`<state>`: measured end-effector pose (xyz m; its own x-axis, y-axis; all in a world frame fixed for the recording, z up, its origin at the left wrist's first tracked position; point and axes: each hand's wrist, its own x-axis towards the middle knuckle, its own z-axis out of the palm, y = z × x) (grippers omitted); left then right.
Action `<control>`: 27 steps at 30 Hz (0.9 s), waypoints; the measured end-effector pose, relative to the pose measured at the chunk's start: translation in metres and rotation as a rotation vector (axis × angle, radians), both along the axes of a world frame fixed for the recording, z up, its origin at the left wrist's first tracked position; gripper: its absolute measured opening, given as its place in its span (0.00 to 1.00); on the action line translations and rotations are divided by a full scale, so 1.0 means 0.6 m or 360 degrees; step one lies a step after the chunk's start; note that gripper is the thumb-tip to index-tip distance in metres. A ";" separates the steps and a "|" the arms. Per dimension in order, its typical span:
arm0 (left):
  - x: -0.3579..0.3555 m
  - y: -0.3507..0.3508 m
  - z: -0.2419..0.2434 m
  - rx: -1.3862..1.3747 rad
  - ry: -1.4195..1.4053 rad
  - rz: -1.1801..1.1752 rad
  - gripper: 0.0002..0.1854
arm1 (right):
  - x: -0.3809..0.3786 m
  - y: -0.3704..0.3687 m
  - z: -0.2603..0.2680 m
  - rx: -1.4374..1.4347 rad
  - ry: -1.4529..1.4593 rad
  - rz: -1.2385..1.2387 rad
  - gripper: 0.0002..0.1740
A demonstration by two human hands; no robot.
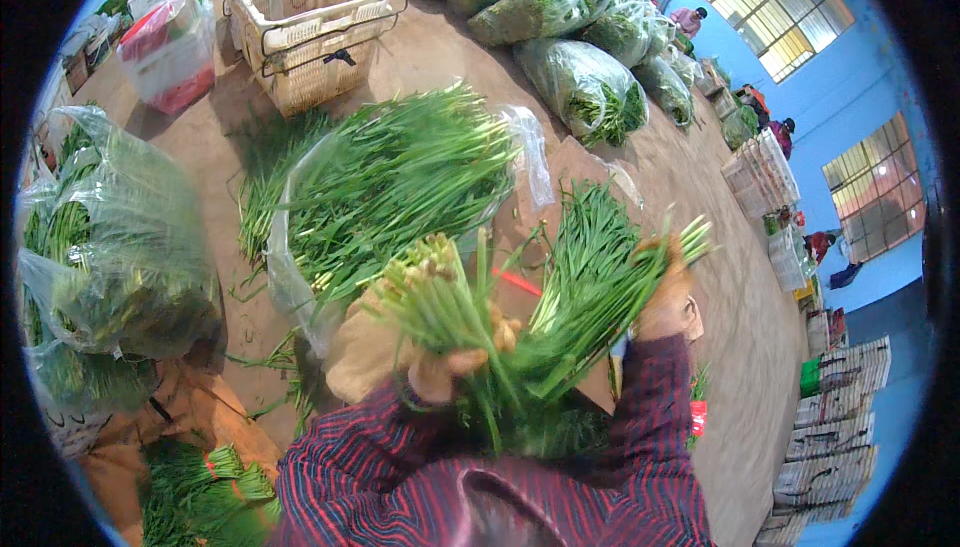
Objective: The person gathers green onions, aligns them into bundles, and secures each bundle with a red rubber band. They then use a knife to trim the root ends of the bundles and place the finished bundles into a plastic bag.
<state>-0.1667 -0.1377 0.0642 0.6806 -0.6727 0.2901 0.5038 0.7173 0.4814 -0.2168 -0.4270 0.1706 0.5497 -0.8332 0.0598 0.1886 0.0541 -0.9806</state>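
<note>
My left hand (442, 367) grips a thick bunch of green leafy stalks (427, 292), its pale cut ends pointing up; the bunch is blurred. Around the pale stem ends of a thinner bunch (630, 299) my right hand (671, 292) is closed, and the leaves of that bunch hang down towards my lap. Between and beyond the hands lies a pile of similar greens (585, 239). A larger heap of long greens (397, 164) rests on an opened clear plastic bag (281, 239) ahead. Near my left hand, part of a red strip (517, 281) shows.
A full plastic bag of greens (135, 247) stands at the left, with tied bundles (225, 487) below it. Beyond the heap are a plastic basket (315, 44) and a white tub (169, 59). Filled bags (577, 81) line the back. Other people work along the blue wall at the right.
</note>
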 end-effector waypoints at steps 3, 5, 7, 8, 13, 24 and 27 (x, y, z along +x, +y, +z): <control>0.005 0.009 -0.016 -0.0218 -0.0125 -0.0034 0.30 | 0.092 -0.050 0.147 -0.0110 -0.0198 0.0077 0.20; 0.004 0.010 -0.029 -0.0241 0.0004 -0.0071 0.29 | 0.165 -0.045 0.236 -0.0277 -0.0369 0.0143 0.19; 0.002 0.010 -0.041 -0.0037 -0.0046 -0.0096 0.29 | 0.254 -0.030 0.314 -0.0154 -0.0628 0.0237 0.16; -0.006 0.004 -0.045 -0.0131 0.0127 -0.0077 0.29 | 0.287 -0.019 0.332 -0.0341 -0.0649 0.0326 0.17; -0.024 0.009 -0.059 0.0038 0.0267 -0.0218 0.31 | 0.472 0.030 0.255 -0.0696 -0.0817 0.0786 0.27; 0.055 0.038 -0.062 0.0138 0.0284 -0.0196 0.30 | 0.637 0.046 -0.238 0.0575 0.0307 0.0048 0.38; 0.048 0.034 -0.071 0.0191 0.0295 -0.0183 0.30 | 0.621 0.038 -0.212 0.0352 0.0565 0.0125 0.45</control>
<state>-0.1381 -0.1174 0.0215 0.6315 -0.7712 0.0803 0.6668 0.5930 0.4514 0.1560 -0.4040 0.0436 0.5661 -0.7595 -0.3204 -0.1719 0.2714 -0.9470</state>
